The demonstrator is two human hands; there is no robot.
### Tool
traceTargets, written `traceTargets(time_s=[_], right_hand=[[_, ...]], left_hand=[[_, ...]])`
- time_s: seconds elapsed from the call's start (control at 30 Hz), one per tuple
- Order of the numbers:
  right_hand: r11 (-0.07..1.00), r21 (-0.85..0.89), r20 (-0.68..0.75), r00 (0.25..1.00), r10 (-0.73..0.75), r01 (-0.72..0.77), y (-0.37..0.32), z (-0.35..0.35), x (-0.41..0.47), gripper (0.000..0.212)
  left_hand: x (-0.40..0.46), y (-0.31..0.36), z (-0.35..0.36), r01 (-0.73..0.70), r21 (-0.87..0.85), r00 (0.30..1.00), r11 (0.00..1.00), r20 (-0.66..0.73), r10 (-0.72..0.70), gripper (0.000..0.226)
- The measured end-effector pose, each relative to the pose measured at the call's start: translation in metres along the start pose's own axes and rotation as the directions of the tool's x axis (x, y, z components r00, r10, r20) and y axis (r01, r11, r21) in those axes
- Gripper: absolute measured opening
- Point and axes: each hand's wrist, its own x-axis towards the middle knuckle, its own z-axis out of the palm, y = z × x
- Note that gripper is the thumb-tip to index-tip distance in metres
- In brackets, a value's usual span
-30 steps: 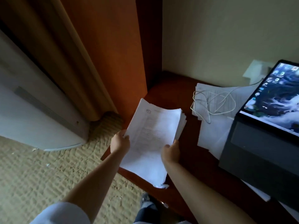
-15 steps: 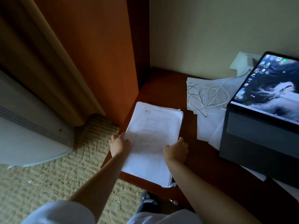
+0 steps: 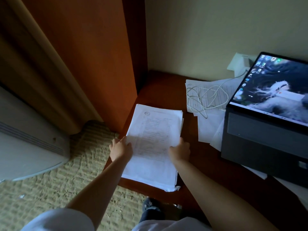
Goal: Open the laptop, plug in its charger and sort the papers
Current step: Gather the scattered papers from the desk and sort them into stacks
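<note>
Papers (image 3: 155,140) are lying in one thick stack at the left front corner of the wooden surface (image 3: 160,87), with the near end of the stack hanging a little over the front edge. The left hand (image 3: 120,150) is pressing against the stack's left edge and the right hand (image 3: 180,150) against its right edge; each grip is half closed, fingers curled on the sides of the sheets, and whether the stack is being lifted or only steadied I cannot tell. Such a stack is probably fairly heavy as a whole but soft and floppy, and the single sheets are likely slipping over one another easily, so taking hold at both long edges near the middle seems the safest, with thumbs on top. One bent corner is sticking out at the near right end. More loose sheets (image 3: 208,125) are lying to the right, partly under the open laptop (image 3: 266,124), whose screen is lit. A white charger cable (image 3: 206,99) is coiling on top of those sheets and is running up toward a wall socket (image 3: 241,62). To pull those sheets out, the cable and the laptop are standing in the way. On the left, a wooden panel (image 3: 100,64) is standing close beside the stack.
</note>
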Motion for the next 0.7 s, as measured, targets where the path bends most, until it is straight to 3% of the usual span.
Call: traceTargets(time_s=[0.17, 0.43, 0.57, 0.7], right_hand=[[0.998, -0.052, 0.034, 0.999, -0.023, 0.025, 0.005, 0.0, -0.001, 0.046], [0.996, 0.065, 0.143, 0.988, -0.062, 0.053, 0.008, -0.021, 0.007, 0.04], [0.981, 0.162, 0.235, 0.962, -0.141, 0.104, 0.014, -0.042, 0.003, 0.034], [0.967, 0.193, 0.306, 0.927, -0.218, 0.164, 0.031, -0.069, -0.001, 0.047]], left_hand=[[0.004, -0.001, 0.003, 0.009, -0.003, 1.0, 1.0, 0.012, -0.009, 0.046], [-0.007, 0.009, -0.004, 0.088, -0.06, 0.996, 0.994, 0.004, -0.088, 0.064], [-0.043, 0.026, 0.004, 0.065, -0.052, 0.994, 0.997, -0.08, -0.069, 0.058], [-0.079, 0.044, 0.022, 0.045, -0.142, 0.994, 0.989, -0.089, -0.058, 0.046]])
